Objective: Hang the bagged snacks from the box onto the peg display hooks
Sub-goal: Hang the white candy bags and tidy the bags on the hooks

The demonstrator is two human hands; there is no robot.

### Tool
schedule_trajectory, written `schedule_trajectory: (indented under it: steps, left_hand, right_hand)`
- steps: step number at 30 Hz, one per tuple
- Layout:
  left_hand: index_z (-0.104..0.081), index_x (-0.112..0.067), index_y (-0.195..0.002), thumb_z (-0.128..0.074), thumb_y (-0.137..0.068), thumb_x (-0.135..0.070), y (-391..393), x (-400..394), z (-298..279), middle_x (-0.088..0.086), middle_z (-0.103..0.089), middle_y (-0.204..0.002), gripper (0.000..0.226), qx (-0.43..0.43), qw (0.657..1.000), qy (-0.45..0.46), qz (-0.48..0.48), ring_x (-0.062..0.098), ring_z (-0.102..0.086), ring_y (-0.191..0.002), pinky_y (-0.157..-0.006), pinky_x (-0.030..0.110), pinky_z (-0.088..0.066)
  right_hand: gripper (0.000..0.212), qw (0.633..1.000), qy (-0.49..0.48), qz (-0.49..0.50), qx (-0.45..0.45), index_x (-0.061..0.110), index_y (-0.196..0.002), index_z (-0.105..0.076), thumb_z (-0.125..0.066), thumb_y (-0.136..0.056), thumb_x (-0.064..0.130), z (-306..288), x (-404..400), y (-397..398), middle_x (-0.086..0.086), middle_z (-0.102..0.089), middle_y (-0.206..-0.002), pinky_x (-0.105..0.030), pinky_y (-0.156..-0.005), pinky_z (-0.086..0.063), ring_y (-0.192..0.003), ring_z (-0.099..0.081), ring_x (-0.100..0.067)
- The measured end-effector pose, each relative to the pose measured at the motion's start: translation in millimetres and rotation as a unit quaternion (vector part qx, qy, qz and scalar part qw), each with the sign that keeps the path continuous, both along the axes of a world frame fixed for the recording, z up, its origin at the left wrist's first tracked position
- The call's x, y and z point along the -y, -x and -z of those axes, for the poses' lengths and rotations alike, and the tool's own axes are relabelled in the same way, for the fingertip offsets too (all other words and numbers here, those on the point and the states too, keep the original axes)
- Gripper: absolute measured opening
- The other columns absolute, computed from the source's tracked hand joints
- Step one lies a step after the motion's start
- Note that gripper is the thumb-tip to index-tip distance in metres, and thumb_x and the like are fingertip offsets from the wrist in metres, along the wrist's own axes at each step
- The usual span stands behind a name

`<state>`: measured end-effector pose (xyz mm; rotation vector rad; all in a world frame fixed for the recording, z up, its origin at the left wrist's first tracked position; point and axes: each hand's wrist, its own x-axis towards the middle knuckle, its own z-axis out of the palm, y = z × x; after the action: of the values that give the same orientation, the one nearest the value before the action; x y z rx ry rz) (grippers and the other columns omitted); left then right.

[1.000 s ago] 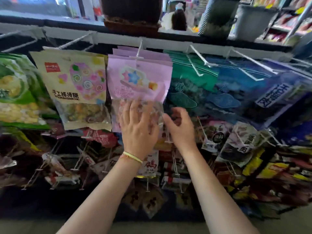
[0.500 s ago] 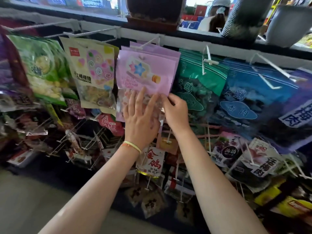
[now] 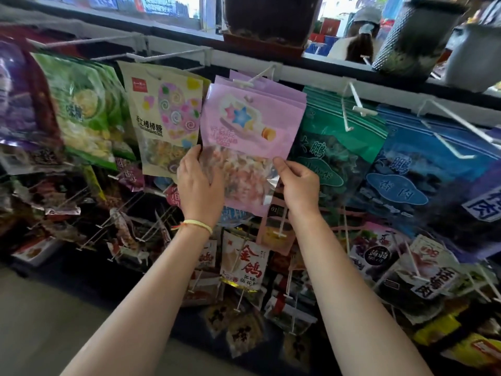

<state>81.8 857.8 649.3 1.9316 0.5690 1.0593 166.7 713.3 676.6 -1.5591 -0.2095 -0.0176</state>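
A stack of pink snack bags (image 3: 249, 131) hangs from a white peg hook (image 3: 257, 77) on the top rail. My left hand (image 3: 199, 185) grips the lower left edge of the front pink bag, thumb on its face. On the lower right edge, my right hand (image 3: 299, 185) pinches the same bag between thumb and curled fingers. The bag's clear lower half shows pale candy. No box is in view.
A cream lollipop bag (image 3: 165, 118) and green bags (image 3: 81, 109) hang to the left; teal bags (image 3: 336, 147) and blue bags (image 3: 433, 164) hang to the right. Several small packets fill lower hooks (image 3: 244, 264). Pots (image 3: 268, 20) stand on the ledge above. A person (image 3: 357, 42) is behind the display.
My left hand has slid from flat on the bag's face to its left edge. My right hand has moved to the right edge. The view has shifted to the left.
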Motion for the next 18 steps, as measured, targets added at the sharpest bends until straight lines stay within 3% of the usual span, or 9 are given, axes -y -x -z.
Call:
schedule_trajectory:
  steps: [4,8,12,15,18]
  left_hand:
    - [-0.062,-0.013,-0.129,-0.053,-0.103,-0.028,-4.6,-26.5,-13.0,0.003,-0.066,-0.121,0.031,-0.042,0.998,0.042,0.007,0.019,-0.058,-0.111,-0.087,0.026,-0.04]
    - [-0.071,-0.013,-0.099,-0.061,-0.1,-0.028,-9.4,-48.5,-19.5,-0.002,-0.065,-0.077,0.017,-0.003,0.988,0.126,0.093,0.014,-0.057,-0.071,-0.07,0.032,-0.047]
    - [-0.07,-0.012,-0.084,-0.064,-0.098,-0.026,-11.3,-64.2,-17.0,0.003,-0.061,-0.067,0.02,-0.02,0.98,0.146,0.133,0.021,-0.057,-0.067,-0.07,0.04,-0.052]
    - [-0.069,-0.015,-0.085,-0.067,-0.097,-0.023,-11.7,-69.5,-16.5,-0.005,-0.062,-0.068,0.015,-0.017,0.975,0.15,0.163,0.012,-0.057,-0.065,-0.066,0.024,-0.05]
    - [-0.073,-0.016,-0.096,-0.068,-0.097,-0.02,-6.5,-71.2,-10.9,-0.011,-0.065,-0.076,0.007,-0.027,0.972,0.109,0.207,0.006,-0.06,-0.07,-0.061,0.006,-0.043]
  right_hand:
    - [0.015,0.999,-0.005,0.031,0.009,0.022,-0.077,-0.074,-0.072,-0.092,0.027,2.6,-2.8,3.5,0.006,-0.074,-0.079,-0.025,-0.073,-0.053,-0.076,-0.068,-0.009]
    - [0.015,0.997,0.005,0.07,0.02,0.016,-0.084,-0.074,-0.069,-0.094,0.026,3.1,-7.5,11.4,0.005,-0.074,-0.08,-0.012,-0.063,-0.05,-0.069,-0.066,-0.001]
    - [0.014,0.99,0.029,0.135,0.041,0.023,-0.08,-0.072,-0.07,-0.093,0.028,1.4,-13.5,18.2,0.01,-0.071,-0.077,-0.015,-0.064,-0.048,-0.069,-0.064,-0.001]
    - [0.011,0.983,0.026,0.177,0.035,0.02,-0.083,-0.073,-0.071,-0.092,0.026,-1.8,-16.5,23.7,0.01,-0.071,-0.077,-0.014,-0.063,-0.048,-0.066,-0.063,0.005]
    - [0.006,0.98,0.04,0.195,0.01,0.025,-0.089,-0.074,-0.071,-0.092,0.03,4.2,-16.1,31.4,0.005,-0.075,-0.088,-0.032,-0.079,-0.056,-0.086,-0.071,-0.013]
